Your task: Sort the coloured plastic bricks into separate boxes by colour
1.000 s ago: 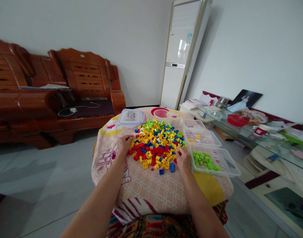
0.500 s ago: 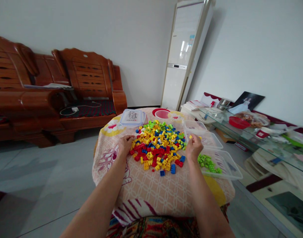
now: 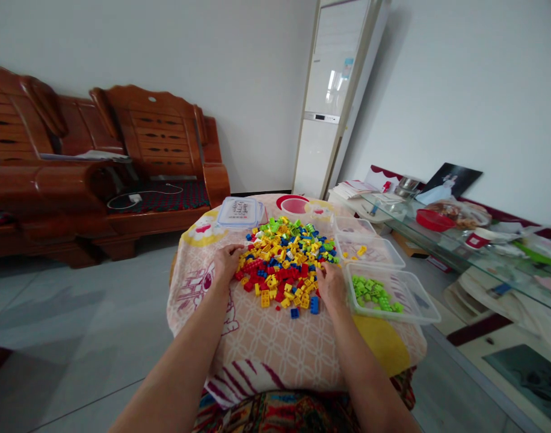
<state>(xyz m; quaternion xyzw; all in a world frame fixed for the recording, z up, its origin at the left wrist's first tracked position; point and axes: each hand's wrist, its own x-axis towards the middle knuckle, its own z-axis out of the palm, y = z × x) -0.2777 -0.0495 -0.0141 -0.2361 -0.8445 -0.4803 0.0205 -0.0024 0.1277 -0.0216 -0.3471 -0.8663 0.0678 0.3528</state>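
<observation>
A heap of building bricks [image 3: 284, 258] in yellow, red, blue and green covers the middle of the round table. My left hand [image 3: 227, 261] rests at the heap's left edge, its fingers loosely bent and apart, with no brick visible in it. At the right edge of the heap, my right hand [image 3: 333, 284] has its fingertips closed among the bricks; the small piece between them is mostly hidden. Green bricks [image 3: 373, 293] lie in the near clear plastic box [image 3: 422, 300], right of my right hand. A few yellow bricks [image 3: 361, 251] are in the clear box [image 3: 393, 255] behind it.
A third clear box [image 3: 354, 225] stands farther back. Stacked lids [image 3: 240, 211] and a pink bowl [image 3: 295, 205] sit at the table's far side. On the right is a cluttered glass-topped cabinet [image 3: 447, 240]; wooden chairs [image 3: 162, 138] stand at the left.
My right hand has moved left from above the middle box to the heap's right edge. Yellow bricks now show in that box. My left hand has stayed in place.
</observation>
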